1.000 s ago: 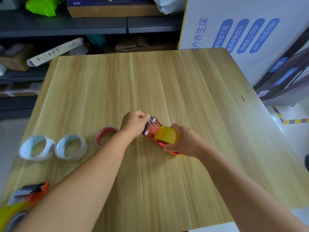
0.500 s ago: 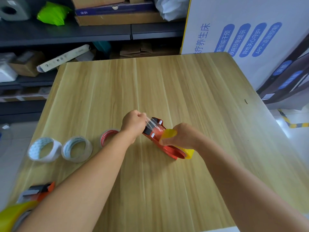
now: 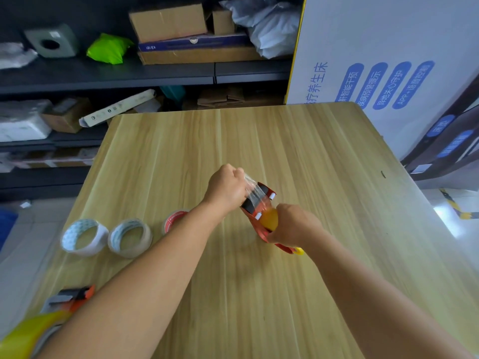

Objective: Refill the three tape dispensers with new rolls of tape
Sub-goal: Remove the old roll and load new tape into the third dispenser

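Near the counter's middle, the left hand (image 3: pixel 226 189) pinches the thin, clingy tape (image 3: pixel 252 189) by its free end while the right hand (image 3: pixel 293 224) clamps the light, rigid dispenser (image 3: pixel 259 211) round its roll (image 3: pixel 269 219), probably the firmest hold.

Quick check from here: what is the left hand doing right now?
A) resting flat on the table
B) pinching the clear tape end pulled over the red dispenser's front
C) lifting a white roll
B: the left hand pinches the stretched clear tape at the front of the red dispenser.
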A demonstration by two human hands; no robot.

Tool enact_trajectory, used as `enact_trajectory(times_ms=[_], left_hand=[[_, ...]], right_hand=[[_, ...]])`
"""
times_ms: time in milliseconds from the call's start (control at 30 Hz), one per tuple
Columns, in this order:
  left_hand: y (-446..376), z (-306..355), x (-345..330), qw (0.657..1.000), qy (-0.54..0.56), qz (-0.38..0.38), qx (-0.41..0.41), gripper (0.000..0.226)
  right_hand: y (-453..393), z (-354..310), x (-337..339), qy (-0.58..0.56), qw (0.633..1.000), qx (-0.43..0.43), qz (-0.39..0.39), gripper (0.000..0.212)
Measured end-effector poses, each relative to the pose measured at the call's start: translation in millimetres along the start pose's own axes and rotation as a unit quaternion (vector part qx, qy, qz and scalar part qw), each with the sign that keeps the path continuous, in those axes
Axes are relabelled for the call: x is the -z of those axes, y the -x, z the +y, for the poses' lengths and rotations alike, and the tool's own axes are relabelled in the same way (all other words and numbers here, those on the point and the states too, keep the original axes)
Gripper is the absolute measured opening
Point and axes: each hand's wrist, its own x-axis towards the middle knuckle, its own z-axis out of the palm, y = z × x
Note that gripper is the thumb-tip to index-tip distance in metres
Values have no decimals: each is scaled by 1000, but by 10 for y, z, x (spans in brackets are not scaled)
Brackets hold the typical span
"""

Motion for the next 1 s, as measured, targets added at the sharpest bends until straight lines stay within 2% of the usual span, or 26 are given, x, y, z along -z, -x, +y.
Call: enact_trajectory(times_ms=[133,233,500,633,833,900,1000], left_hand=[[-40,151,145,999,-22,42,-25,31],[-70,249,306,997,31,73,-4,26],[80,447,311,997,81,-2,-4,22],[203,600,200,992,118,-32,-16,22],[353,803,15,988,129,-72,-51,23],[370,836,-11,988,122,-67,-60,25],[377,854,-11,989,112,-64,-75,23]], right_hand=[[20,122,-32,-48,999,-18,10,38],[21,230,-54,-101,994,-17,25,39],[31,340,-70,-139,990,10,21,36],[30,314,-48,-145,989,-2,15,47],[10,152,-30,-144,987,-37,57,61],[-1,139,-9,-142,986,-50,70,59],[-7,196,2,-127,988,-43,77,45]])
